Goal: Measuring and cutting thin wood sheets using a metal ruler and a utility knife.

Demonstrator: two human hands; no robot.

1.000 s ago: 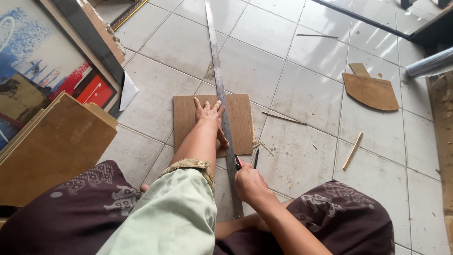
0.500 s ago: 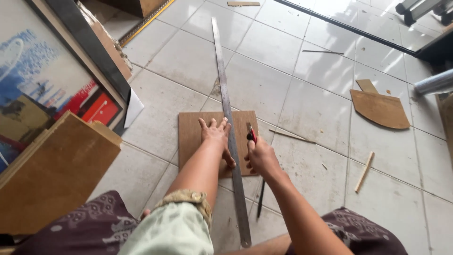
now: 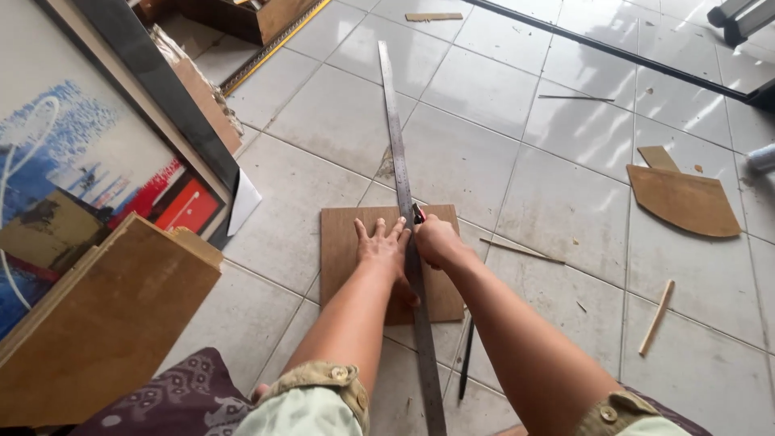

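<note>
On the brown board (image 3: 343, 258), left hand (image 3: 381, 250) pinning steel ruler (image 3: 397, 145), right hand (image 3: 436, 241) gripping cutter (image 3: 418, 215)

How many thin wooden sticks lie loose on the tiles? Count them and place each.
3. A pale stick lies at the right; a sliver just right of the board; a far strip near the dark threshold. The arms may hide more.

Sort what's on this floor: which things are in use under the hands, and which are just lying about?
In use:
left hand, flat on the board
right hand, holding a cutter
cutter
metal ruler
brown board

Lying about:
curved board offcut
thin wood strip
wood sliver
framed picture
wooden panel
</note>
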